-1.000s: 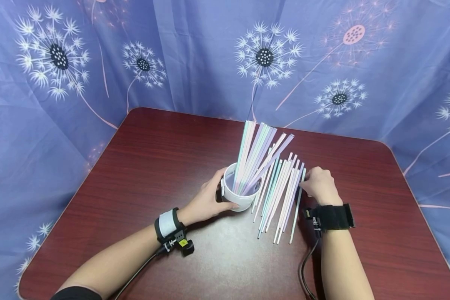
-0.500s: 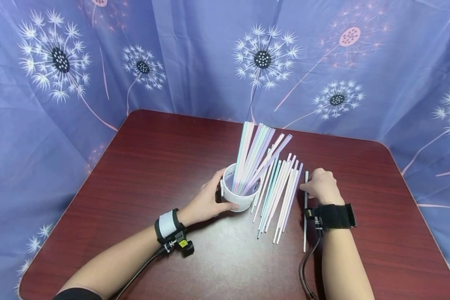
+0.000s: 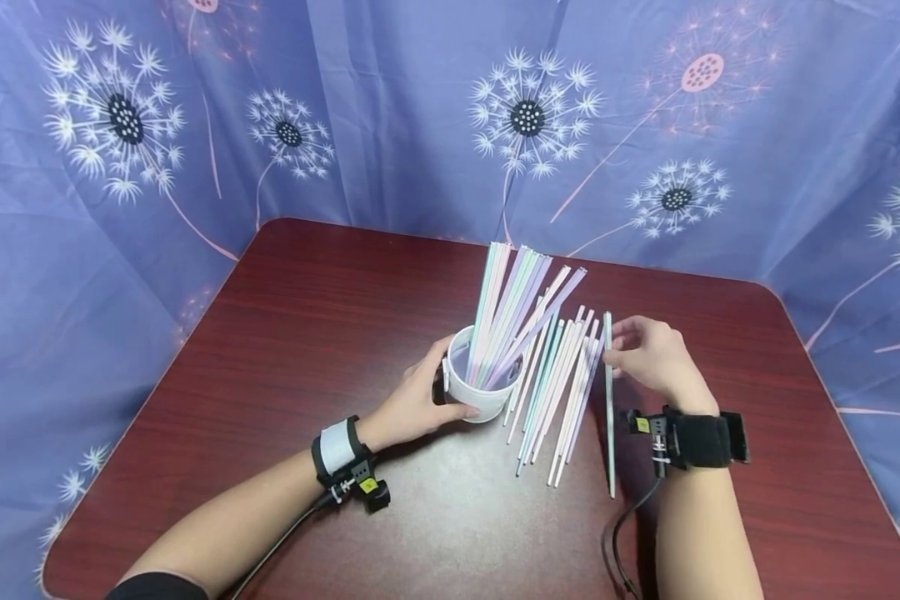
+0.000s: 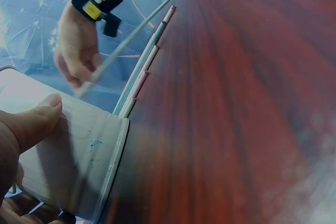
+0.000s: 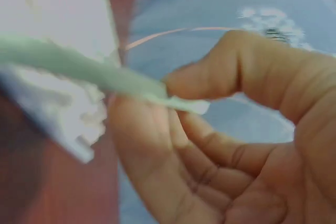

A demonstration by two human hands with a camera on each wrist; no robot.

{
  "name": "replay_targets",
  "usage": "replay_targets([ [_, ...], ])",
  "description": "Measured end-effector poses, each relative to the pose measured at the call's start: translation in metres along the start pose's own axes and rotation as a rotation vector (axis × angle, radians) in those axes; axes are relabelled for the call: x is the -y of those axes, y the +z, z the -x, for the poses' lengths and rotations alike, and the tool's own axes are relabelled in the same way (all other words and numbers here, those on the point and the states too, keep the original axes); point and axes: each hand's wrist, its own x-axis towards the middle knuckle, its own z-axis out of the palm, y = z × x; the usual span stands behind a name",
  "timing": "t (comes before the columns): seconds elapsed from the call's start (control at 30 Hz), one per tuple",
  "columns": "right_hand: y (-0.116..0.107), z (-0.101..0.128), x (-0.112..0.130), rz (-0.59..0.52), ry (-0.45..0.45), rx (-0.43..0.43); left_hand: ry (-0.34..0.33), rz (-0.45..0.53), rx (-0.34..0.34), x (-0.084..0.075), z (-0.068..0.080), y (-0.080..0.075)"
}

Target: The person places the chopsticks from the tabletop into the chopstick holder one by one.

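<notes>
A white cup [image 3: 474,392] stands near the middle of the dark red table [image 3: 307,333], with several pastel straws [image 3: 506,312] leaning out of it. My left hand [image 3: 412,400] grips the cup's side; its thumb [image 4: 31,121] lies on the wall of the cup [image 4: 79,166]. A row of loose straws [image 3: 558,392] lies on the table right of the cup. My right hand [image 3: 648,354] pinches one pale green straw [image 3: 609,400] near its far end, lifted off the row. The right wrist view shows the green straw [image 5: 94,72] held between thumb and forefinger.
A blue curtain [image 3: 720,125] printed with dandelions hangs behind and around the table. Bare red tabletop lies to the left of the cup and along the front edge. Cables run from both wrist bands toward me.
My right hand has drawn one green straw out of the row to the right, then raised it and moved away from me. The left hand and cup have stayed put.
</notes>
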Motion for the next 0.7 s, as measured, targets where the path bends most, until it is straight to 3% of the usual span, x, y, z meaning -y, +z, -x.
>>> replay_targets([
  [0.1, -0.006, 0.009, 0.011, -0.218, -0.092, -0.042, 0.003, -0.001, 0.001, 0.0, 0.0, 0.0],
  [0.17, -0.01, 0.016, 0.019, -0.452, -0.184, -0.078, 0.002, 0.0, 0.002, 0.0, 0.0, -0.001],
  [0.33, -0.017, 0.034, 0.044, -1.056, -0.526, -0.111, 0.009, 0.0, 0.0, 0.0, 0.0, -0.001],
  [0.43, -0.018, 0.043, 0.057, -1.297, -0.68, -0.092, 0.018, 0.004, -0.002, 0.0, -0.001, -0.001],
  [0.57, -0.014, 0.05, 0.069, -1.399, -0.751, -0.106, 0.022, 0.005, 0.001, 0.0, -0.002, -0.001],
  [0.7, -0.005, 0.048, 0.076, -1.247, -0.685, -0.14, 0.014, 0.012, 0.003, 0.0, -0.001, -0.001],
])
